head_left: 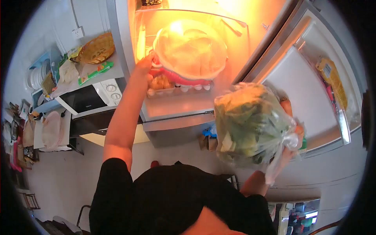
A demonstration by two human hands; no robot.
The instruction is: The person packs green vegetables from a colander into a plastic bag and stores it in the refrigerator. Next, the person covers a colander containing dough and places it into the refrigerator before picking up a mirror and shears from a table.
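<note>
My left hand [147,65] is closed on the left rim of a round pink-and-white basin [181,77] inside the lit fridge. Strong glare blurs what lies in the basin. Below the basin, eggs [198,87] and something orange-brown in a bag [161,83] are partly hidden. In front of the open fridge door, my right hand [294,131] grips a clear plastic bag of leafy green vegetables [250,121]. The bag's gathered neck is by my right fingers, which it partly covers.
The open fridge door [309,86] stands at the right, with packets [332,78] in its shelf. A white microwave [88,97] is at the left, with a woven basket [98,47] above it. A small cardboard box [207,143] sits low beside the fridge.
</note>
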